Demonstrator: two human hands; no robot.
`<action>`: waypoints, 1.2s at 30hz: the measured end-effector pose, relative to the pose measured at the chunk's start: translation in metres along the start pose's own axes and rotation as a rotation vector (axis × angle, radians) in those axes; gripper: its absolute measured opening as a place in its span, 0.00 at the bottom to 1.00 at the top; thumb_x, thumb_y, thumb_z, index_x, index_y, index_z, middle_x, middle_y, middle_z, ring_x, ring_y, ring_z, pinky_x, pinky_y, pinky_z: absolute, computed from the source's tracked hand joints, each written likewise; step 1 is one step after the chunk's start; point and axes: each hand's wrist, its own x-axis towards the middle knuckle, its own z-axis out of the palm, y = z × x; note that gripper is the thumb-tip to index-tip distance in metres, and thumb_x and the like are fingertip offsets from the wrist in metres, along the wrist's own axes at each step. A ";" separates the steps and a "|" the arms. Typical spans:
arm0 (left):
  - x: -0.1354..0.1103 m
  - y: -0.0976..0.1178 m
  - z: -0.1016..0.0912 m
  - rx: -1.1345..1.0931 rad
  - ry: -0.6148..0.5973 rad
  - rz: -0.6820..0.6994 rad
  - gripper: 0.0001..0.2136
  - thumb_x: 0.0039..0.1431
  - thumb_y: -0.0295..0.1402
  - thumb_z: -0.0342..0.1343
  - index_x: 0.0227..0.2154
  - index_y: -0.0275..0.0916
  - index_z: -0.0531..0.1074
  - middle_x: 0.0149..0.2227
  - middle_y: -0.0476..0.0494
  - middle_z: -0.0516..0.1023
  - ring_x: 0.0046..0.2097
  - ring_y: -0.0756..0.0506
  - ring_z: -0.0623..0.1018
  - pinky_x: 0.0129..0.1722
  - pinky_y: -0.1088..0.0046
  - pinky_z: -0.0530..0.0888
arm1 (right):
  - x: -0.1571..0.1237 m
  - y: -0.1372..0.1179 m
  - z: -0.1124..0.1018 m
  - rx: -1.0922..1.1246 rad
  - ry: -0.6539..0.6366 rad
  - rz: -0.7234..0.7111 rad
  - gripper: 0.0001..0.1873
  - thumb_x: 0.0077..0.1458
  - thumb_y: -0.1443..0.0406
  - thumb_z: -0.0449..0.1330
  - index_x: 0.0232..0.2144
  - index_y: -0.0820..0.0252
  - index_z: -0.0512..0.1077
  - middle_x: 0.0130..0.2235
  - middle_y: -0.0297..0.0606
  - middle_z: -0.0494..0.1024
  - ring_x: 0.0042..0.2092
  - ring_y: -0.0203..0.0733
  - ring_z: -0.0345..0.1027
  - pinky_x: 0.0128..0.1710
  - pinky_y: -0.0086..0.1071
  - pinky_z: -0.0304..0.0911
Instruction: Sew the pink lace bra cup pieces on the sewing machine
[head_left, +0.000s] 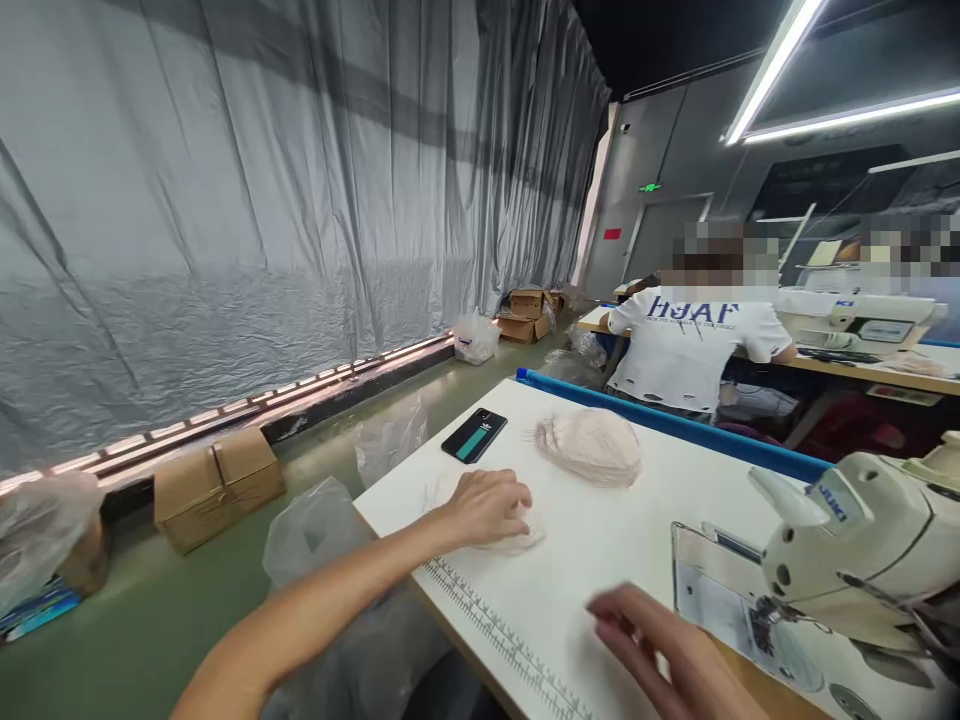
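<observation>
My left hand rests on a small pale fabric piece on the white table, fingers curled over it and gripping it. My right hand hovers low over the table near the front edge, fingers loosely extended and blurred, holding nothing that I can see. A stack of pale pink fabric pieces lies further back on the table. A white sewing machine stands at the right, just beyond my right hand.
A black phone lies near the table's left edge. A printed ruler runs along the front edge. Cardboard boxes and plastic bags sit on the green floor. Another person in a white shirt sits ahead.
</observation>
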 end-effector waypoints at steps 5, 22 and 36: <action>-0.002 -0.012 0.013 -0.136 0.008 -0.017 0.05 0.49 0.24 0.51 0.21 0.37 0.68 0.26 0.49 0.70 0.31 0.49 0.68 0.34 0.73 0.61 | 0.073 0.004 0.014 -0.001 0.057 0.158 0.12 0.58 0.55 0.46 0.31 0.55 0.62 0.27 0.33 0.71 0.26 0.39 0.62 0.27 0.32 0.59; -0.002 -0.033 0.008 -1.229 0.204 -0.353 0.18 0.36 0.41 0.66 0.24 0.34 0.68 0.23 0.52 0.66 0.25 0.55 0.64 0.26 0.77 0.59 | 0.105 0.005 0.032 -0.047 0.052 0.437 0.13 0.61 0.61 0.53 0.27 0.63 0.68 0.24 0.27 0.69 0.25 0.31 0.65 0.26 0.28 0.62; -0.001 -0.055 0.017 -1.593 0.315 -0.490 0.12 0.61 0.36 0.51 0.42 0.33 0.67 0.40 0.43 0.71 0.37 0.49 0.74 0.36 0.68 0.74 | 0.112 -0.014 0.022 -0.367 -0.002 0.534 0.11 0.61 0.60 0.53 0.42 0.60 0.69 0.43 0.38 0.73 0.39 0.38 0.69 0.39 0.37 0.67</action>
